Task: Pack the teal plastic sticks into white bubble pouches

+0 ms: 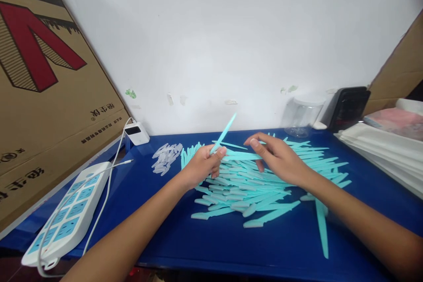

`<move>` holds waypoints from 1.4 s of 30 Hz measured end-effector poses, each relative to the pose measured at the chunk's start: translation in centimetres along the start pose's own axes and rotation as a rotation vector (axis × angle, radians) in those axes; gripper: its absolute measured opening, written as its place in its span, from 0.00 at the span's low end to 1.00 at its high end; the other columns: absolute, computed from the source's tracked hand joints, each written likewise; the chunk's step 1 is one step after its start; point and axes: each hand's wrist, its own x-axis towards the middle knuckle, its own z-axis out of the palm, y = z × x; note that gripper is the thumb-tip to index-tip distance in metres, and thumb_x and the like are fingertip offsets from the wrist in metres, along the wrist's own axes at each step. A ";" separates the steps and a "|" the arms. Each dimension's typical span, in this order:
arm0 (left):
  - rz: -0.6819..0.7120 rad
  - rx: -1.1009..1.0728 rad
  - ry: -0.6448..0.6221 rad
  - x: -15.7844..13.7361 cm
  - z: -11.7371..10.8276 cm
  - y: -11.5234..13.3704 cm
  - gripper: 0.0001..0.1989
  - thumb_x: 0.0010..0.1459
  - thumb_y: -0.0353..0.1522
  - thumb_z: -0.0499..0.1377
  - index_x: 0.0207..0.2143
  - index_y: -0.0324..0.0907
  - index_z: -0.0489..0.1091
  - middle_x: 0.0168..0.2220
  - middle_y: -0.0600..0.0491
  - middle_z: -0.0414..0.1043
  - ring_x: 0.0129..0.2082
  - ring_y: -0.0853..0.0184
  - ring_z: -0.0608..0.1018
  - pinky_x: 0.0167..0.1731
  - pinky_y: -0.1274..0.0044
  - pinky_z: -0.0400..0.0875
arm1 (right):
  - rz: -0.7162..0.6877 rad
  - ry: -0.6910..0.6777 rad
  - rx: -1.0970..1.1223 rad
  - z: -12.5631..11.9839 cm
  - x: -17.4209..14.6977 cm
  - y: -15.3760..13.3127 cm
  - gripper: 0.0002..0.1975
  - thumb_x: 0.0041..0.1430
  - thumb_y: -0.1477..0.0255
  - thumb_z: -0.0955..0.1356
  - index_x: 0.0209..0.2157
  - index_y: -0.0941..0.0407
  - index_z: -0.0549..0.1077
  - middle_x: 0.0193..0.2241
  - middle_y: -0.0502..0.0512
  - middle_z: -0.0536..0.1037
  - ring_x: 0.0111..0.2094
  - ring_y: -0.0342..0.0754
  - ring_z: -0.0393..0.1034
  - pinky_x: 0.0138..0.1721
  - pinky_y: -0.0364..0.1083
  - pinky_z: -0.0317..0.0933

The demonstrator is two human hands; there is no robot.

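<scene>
My left hand (206, 163) is closed on a teal eyebrow razor (225, 131), whose slim pointed end tilts up and to the right. Another teal razor (243, 155) reaches from beside the left fingertips towards my right hand; whether either hand touches it I cannot tell. My right hand (277, 156) hovers over the heap with thumb and fingers apart. Beneath both hands spreads a large pile of teal razors (231, 191), many with pale covers on their blade ends. Left of it lies a small heap of clear plastic caps (167, 157), beside a row of razors (191, 152).
A white power strip (82, 198) with cables and a small white device (137, 134) are on the blue table (165, 238). A clear jar (303, 116), a black object (348, 108) and white stacked sheets (380, 150) stand right. A cardboard box (59, 110) leans left.
</scene>
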 end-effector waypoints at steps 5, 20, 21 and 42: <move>0.075 0.156 0.037 0.2 -0.2 -0.6 0.24 0.67 0.55 0.57 0.34 0.46 0.56 0.20 0.66 0.46 0.18 0.74 0.53 0.21 0.79 0.60 | -0.120 -0.039 -0.131 -0.1 0.2 0.2 0.28 0.70 0.48 0.63 0.26 0.55 0.69 0.22 0.48 0.67 0.26 0.45 0.61 0.30 0.45 0.54; 0.372 0.984 0.215 -0.3 -0.8 0.1 0.23 0.76 0.44 0.44 0.27 0.44 0.51 0.23 0.59 0.52 0.23 0.70 0.56 0.29 0.73 0.50 | -0.138 -0.044 -0.176 0.0 0.1 0.3 0.27 0.73 0.50 0.60 0.27 0.54 0.65 0.24 0.48 0.67 0.26 0.45 0.60 0.29 0.46 0.52; 0.383 0.984 0.218 -0.4 -0.7 0.2 0.23 0.76 0.44 0.44 0.27 0.44 0.51 0.23 0.59 0.52 0.23 0.70 0.56 0.29 0.73 0.49 | -0.142 -0.039 -0.196 0.1 0.1 0.3 0.26 0.73 0.50 0.60 0.26 0.54 0.64 0.23 0.48 0.66 0.26 0.45 0.59 0.29 0.46 0.52; -0.310 1.615 0.458 -1.6 -15.1 3.3 0.31 0.72 0.49 0.39 0.35 0.40 0.75 0.36 0.37 0.79 0.39 0.50 0.79 0.35 0.69 0.65 | -0.155 0.059 -0.457 -1.9 1.3 3.1 0.25 0.76 0.55 0.57 0.28 0.54 0.67 0.24 0.53 0.75 0.26 0.49 0.67 0.32 0.48 0.52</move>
